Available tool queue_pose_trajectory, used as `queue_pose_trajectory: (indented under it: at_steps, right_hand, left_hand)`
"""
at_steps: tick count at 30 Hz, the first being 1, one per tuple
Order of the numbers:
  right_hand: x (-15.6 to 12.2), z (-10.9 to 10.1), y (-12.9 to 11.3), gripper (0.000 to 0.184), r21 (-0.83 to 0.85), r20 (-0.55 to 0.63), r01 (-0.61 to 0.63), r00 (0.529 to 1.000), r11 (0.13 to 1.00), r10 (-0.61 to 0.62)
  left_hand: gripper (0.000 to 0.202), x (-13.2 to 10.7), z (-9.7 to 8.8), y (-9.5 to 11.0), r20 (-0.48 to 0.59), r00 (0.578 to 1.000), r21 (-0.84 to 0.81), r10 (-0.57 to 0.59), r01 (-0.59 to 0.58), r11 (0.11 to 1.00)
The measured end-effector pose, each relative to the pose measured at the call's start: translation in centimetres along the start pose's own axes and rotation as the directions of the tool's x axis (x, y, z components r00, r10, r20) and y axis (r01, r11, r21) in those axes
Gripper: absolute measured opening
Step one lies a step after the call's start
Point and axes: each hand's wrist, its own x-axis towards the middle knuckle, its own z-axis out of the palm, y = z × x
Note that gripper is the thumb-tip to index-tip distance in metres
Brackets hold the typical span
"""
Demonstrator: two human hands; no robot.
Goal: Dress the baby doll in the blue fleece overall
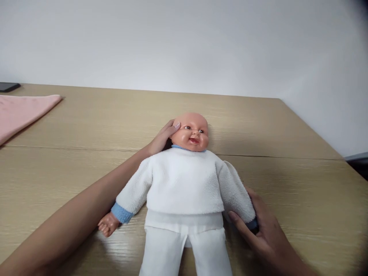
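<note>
Two hands are on one doll [185, 186], by my remote check. It lies face-up across the centre and lower centre of the frame, over the tabletop [115, 122]. Its head [193, 132] is toward the middle and its legs [162, 253] are cut off by the bottom edge. I cannot confirm whether its back rests fully on the surface or is partly raised.

Left hand [163, 138], centre of frame: grasping the head from its left side in the picture, thumb against the temple, the other fingers largely hidden behind. Right hand [266, 228], lower right: closed around the sleeve [234, 189] near the dark blue cuff, thumb on the near side. I cannot see the doll's hand on that side. The other sleeve, lower left, hangs free of any grip.

I judge the step in hand to be steadying or positioning the doll, with head and arm secured together. The next move calls, in my assessment, for both hands to act as one, with the head supported so the neck does not twist and the sleeve not dragged.

Also noted: pink cloth [23, 115] at the left edge and a dark flat object [8, 87] beyond it, both well apart from the work.
</note>
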Motion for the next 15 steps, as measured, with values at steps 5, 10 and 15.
queue_pose_trajectory:
  at_steps: [5,10,15]
  right_hand:
    - [0.04,-0.02,0.00,0.059,-0.010,0.006,-0.002,1.000,1.000,0.002]
    - [0.15,0.04,0.20,0.059,0.001,0.003,0.004,1.000,1.000,-0.004]
    - [0.00,0.01,0.03,0.060,-0.002,0.001,-0.017,1.000,1.000,0.017]
  left_hand:
    - [0.046,0.33,-0.33,-0.31,-0.016,1.000,0.031,0.015,-0.014,0.999]
    - [0.044,0.31,0.08,-0.16,-0.055,0.998,0.000,-0.008,0.008,1.000]
    - [0.042,0.30,0.23,-0.18,-0.068,0.998,-0.015,-0.002,0.001,1.000]
